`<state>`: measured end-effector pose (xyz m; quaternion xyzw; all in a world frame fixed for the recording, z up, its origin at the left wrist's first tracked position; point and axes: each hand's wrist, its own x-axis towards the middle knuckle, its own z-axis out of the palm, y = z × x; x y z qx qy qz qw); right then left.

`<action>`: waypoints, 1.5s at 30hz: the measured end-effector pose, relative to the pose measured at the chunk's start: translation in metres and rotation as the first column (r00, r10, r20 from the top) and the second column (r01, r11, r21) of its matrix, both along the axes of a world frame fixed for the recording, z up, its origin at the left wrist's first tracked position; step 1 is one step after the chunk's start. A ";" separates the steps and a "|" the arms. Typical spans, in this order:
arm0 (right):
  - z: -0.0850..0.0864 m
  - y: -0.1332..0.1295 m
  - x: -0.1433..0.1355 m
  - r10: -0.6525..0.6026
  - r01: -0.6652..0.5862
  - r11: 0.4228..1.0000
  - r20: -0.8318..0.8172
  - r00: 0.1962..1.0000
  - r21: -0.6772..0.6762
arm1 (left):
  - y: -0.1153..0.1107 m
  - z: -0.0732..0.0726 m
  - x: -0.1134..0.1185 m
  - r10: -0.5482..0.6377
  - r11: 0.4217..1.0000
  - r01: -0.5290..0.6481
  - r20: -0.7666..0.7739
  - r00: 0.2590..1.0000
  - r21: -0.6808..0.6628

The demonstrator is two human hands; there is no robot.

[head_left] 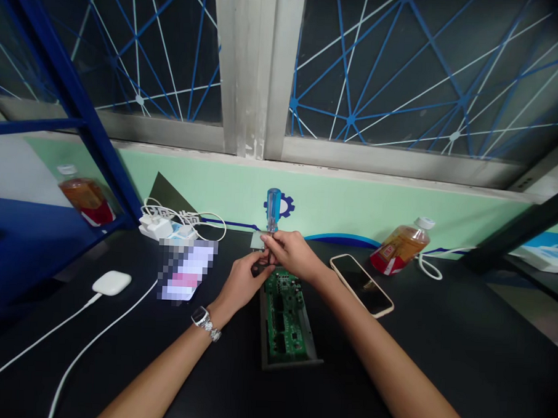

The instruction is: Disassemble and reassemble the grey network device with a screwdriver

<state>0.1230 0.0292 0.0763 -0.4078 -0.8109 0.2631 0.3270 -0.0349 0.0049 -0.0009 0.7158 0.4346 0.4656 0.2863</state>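
Grasping an upright blue-handled screwdriver, the right hand is beside the left hand, whose grip I cannot tell. Nearside of both lies a green circuit board.

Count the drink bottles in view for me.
2. One bottle is on the table, right of the right hand and just beyond the dark-screened phone; a second bottle is at far left, beside the blue post. Others could be hidden.

Patterned windows (green wall below)
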 end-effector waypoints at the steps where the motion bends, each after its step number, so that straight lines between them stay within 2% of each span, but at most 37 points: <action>1: 0.000 0.001 0.000 0.005 -0.005 1.000 -0.001 1.000 -0.004 | 0.002 0.004 0.000 -0.013 1.000 0.013 0.004 1.000 0.001; 5: 0.002 0.003 0.003 0.055 -0.055 0.998 -0.017 0.998 -0.030 | 0.015 0.018 -0.003 -0.137 0.990 0.136 -0.037 0.990 -0.028; 7: 0.004 0.003 0.003 0.088 -0.089 0.995 -0.015 0.996 -0.035 | 0.024 0.020 -0.003 -0.155 0.987 0.153 -0.041 0.987 -0.055; 11: 0.010 0.000 0.003 0.134 -0.133 0.990 0.001 0.991 -0.047 | 0.035 0.016 0.000 -0.118 0.991 0.118 -0.008 0.993 -0.059; 19: 0.008 0.001 0.002 0.163 -0.162 0.986 0.023 0.986 -0.033 | 0.025 0.003 0.005 -0.091 0.989 0.116 0.245 0.965 -0.089; 22: 0.004 0.001 0.002 0.147 -0.150 0.985 -0.038 0.988 -0.086 | 0.024 0.000 0.004 -0.103 0.981 0.149 0.318 0.943 -0.125; 25: -0.002 0.002 0.003 0.159 -0.189 0.964 -0.164 0.974 -0.190 | 0.023 0.001 0.002 -0.114 0.971 0.175 0.324 0.939 -0.164; 28: -0.006 0.003 0.006 0.160 -0.216 0.942 -0.221 0.962 -0.258 | 0.021 0.004 0.000 -0.141 0.964 0.200 0.300 0.943 -0.175; 32: -0.003 0.004 0.011 0.169 -0.223 0.937 -0.211 0.963 -0.267 | 0.018 0.006 0.000 -0.167 0.958 0.221 0.270 0.948 -0.185; 38: 0.006 0.000 0.016 0.152 -0.171 0.955 -0.094 0.984 -0.243 | 0.017 0.005 -0.001 -0.267 0.938 0.307 0.227 0.936 -0.163; 41: 0.008 -0.002 0.016 0.144 -0.145 0.975 -0.016 0.989 -0.166 | 0.013 0.005 -0.004 -0.247 0.965 0.251 0.065 0.967 -0.072; 45: 0.007 -0.002 0.016 0.121 -0.120 0.989 0.007 0.993 -0.086 | 0.002 0.000 -0.002 -0.117 0.989 0.134 -0.234 0.965 0.057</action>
